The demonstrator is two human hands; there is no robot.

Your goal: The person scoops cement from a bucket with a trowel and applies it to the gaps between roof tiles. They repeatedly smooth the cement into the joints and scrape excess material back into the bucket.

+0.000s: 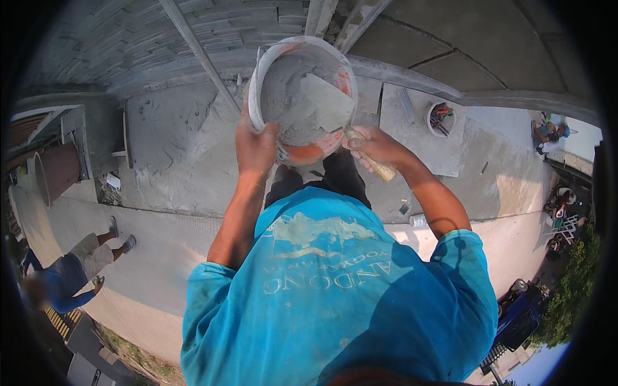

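Brown tub: well to the left of the bucket, near the far edge of the view; the bend of the lens makes it hard to tell whether it stands or lies.
Co-worker: well left of the bucket and nearer the wearer's side, in a dark blue top and pale shorts, one hand around something too small to make out.
Rough grey floor: spreads left of the bucket, with uneven patches.
Left hand: clamped on the bucket's left side, thumb over the rim.
Bucket: directly before the wearer, between both hands, its mouth facing up; pale rim, orange-red patches on the inner wall.
Mortar: grey and lumpy, inside the bucket.
Trowel: its flat pale blade over the right half of the bucket's mouth; whether it touches the mortar cannot be told.
Right hand: just right of the bucket's rim, fingers wrapped around the trowel's yellowish handle.
Clear bottle: lying right of the bucket, toward the wearer.
White pail: to the right of the bucket, holding red- and dark-handled tools.
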